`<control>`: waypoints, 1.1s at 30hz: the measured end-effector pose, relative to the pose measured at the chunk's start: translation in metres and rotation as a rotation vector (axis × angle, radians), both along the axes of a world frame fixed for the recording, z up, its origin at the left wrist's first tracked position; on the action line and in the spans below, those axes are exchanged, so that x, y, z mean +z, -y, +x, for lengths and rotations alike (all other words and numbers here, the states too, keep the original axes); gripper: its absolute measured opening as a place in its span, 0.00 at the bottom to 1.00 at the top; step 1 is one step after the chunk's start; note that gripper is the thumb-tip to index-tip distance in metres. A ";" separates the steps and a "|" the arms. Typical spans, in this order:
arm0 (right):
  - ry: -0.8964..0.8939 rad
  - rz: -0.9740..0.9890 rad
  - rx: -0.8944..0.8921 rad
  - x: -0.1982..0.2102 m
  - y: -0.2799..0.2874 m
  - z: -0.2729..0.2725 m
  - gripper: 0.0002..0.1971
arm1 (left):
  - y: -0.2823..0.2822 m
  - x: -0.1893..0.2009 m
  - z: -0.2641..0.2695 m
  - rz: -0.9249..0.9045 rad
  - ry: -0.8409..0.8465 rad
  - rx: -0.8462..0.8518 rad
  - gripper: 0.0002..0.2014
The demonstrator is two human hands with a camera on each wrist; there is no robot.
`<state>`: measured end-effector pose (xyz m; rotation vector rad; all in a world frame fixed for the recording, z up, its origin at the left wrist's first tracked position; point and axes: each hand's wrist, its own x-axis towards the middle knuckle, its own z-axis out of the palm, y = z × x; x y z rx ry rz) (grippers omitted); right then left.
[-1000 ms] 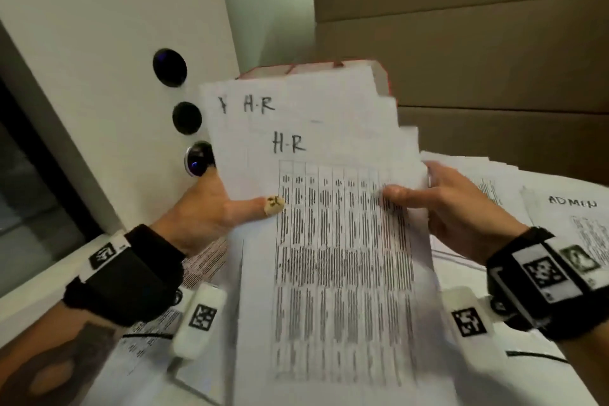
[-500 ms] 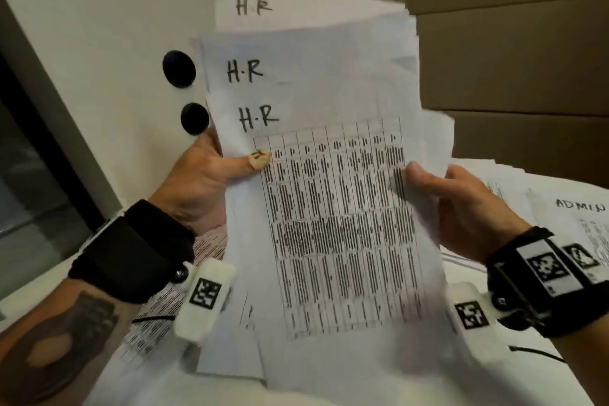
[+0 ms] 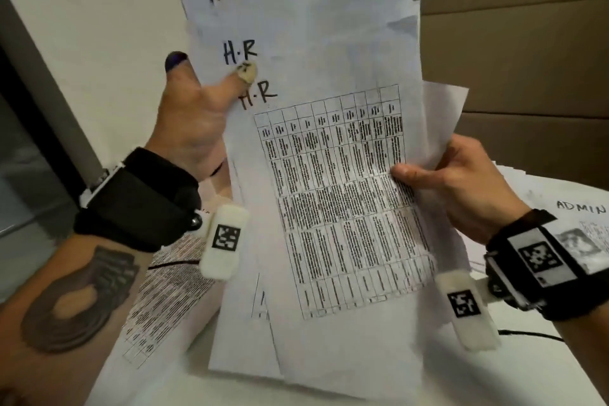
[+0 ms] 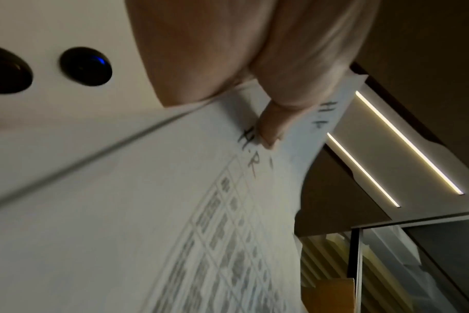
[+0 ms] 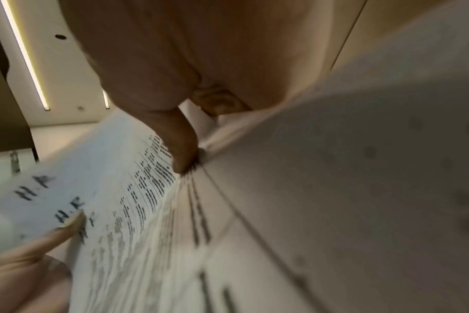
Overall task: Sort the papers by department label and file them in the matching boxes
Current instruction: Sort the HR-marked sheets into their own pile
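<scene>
A fanned stack of white sheets marked "H.R" (image 3: 329, 148) stands nearly upright in front of me, its front sheet carrying a printed table. My left hand (image 3: 201, 115) pinches the stack's left edge, thumb lying across the front by the labels. My right hand (image 3: 451, 188) pinches the right edge, thumb on the table print. The left wrist view shows the left thumb (image 4: 271, 129) pressed on the H.R sheets (image 4: 201, 211). In the right wrist view the right thumb (image 5: 182, 148) presses on the H.R stack (image 5: 137, 201). No filing box is in view.
A sheet marked "ADMIN" (image 3: 583, 221) lies on more papers at the right of the white table (image 3: 543, 379). Another printed sheet (image 3: 164, 290) lies under my left wrist. A white panel with dark round buttons (image 4: 86, 66) stands at left; brown wall panels (image 3: 527, 76) rise behind.
Both hands have lifted the H.R stack off the table and tipped it upright toward me. The red-edged thing behind the stack is no longer visible.
</scene>
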<state>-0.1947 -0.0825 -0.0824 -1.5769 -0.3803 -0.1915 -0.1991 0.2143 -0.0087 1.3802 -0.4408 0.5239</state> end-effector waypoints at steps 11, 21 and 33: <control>0.194 -0.020 -0.036 0.021 -0.026 0.014 0.24 | 0.032 -0.052 -0.011 0.345 -0.073 0.301 0.09; 0.150 -0.015 -0.178 -0.001 -0.018 0.013 0.27 | 0.020 -0.077 -0.005 0.229 -0.111 0.203 0.29; 0.485 -0.111 -0.313 0.029 -0.046 0.012 0.20 | 0.036 -0.045 -0.001 0.280 0.144 0.589 0.09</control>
